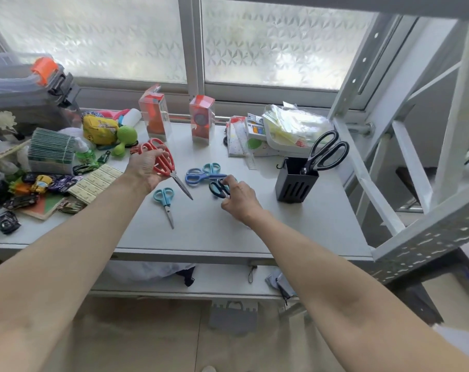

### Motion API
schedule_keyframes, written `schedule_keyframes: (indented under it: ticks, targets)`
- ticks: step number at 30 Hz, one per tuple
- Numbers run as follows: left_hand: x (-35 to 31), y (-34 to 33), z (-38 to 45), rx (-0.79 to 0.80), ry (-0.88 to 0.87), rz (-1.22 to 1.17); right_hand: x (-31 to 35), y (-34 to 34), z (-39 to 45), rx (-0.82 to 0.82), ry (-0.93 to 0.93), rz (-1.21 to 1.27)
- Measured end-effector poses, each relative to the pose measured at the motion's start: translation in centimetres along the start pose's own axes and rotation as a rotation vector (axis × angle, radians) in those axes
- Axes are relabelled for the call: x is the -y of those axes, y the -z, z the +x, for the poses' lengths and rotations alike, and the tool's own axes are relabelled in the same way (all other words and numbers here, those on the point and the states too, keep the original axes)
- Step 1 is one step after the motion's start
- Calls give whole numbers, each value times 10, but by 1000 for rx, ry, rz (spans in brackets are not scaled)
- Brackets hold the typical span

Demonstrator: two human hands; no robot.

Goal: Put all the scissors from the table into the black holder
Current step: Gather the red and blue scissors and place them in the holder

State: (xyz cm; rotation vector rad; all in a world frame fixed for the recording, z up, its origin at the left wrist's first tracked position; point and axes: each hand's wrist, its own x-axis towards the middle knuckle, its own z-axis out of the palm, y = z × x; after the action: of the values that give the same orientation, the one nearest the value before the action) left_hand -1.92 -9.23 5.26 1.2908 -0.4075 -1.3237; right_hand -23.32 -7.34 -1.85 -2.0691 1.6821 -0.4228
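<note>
left hand (147, 167): raised above the table, fingers curled round the handles of the red scissors (165, 163); blades point down and to the right, tip just over the surface
right hand (238, 199): low over the table centre, fingers pinching the black-and-teal scissors (219, 188) at the handles; can't tell if they are lifted or touching the table
black holder (295, 182): upright on the right part of the table (295, 232), slotted front; one pair of black scissors (324, 154) already stands in it, handles up, leaning right
blue scissors (201, 176): flat on the table just behind the right hand, next to a teal pair (212, 168), the two touching or overlapping
light-blue scissors (164, 202): flat on the table, apart from the rest, between the forearms, blades pointing toward the near edge
left clutter: toy cars (41, 183), green ball toy (126, 136), stacked cards (52, 149)
back edge: two clear boxes with red contents (201, 122), white tray of plastic bags (295, 130)
</note>
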Motion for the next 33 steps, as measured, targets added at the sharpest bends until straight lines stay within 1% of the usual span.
schedule_keyframes:
  ticks: [3,6,9,11,13,17,19,21,23,26,29,31,33]
  targets:
    - [3,-8,-4,-29,-25,52,-2,0,0,-30,15,6]
    - [6,-14,-6,-67,-51,48,-3,9,1,-76,7,98]
    - [12,-25,-10,-98,-112,81,-7,22,-5,-159,-23,329]
    - [15,-36,-15,-117,-189,122,-9,32,-9,-226,-41,490]
    - [17,-51,-23,-105,-247,118,-8,49,-11,-313,-25,561]
    - [17,-93,-46,61,-313,46,-9,99,-15,-551,96,585]
    - [18,-116,-57,131,-349,24,-15,123,-17,-692,140,531]
    - [22,-140,-68,171,-384,19,-26,145,-18,-815,116,434]
    - [29,-163,-79,196,-436,48,-39,163,-21,-884,64,343]
    - [41,-192,-94,277,-472,147,-56,178,-26,-893,42,222]
    - [49,-212,-106,358,-530,265,-66,181,-31,-810,46,134]
    - [53,-219,-110,411,-582,344,-70,180,-33,-756,48,126]
    - [58,-221,-109,456,-593,397,-74,179,-36,-739,36,161]
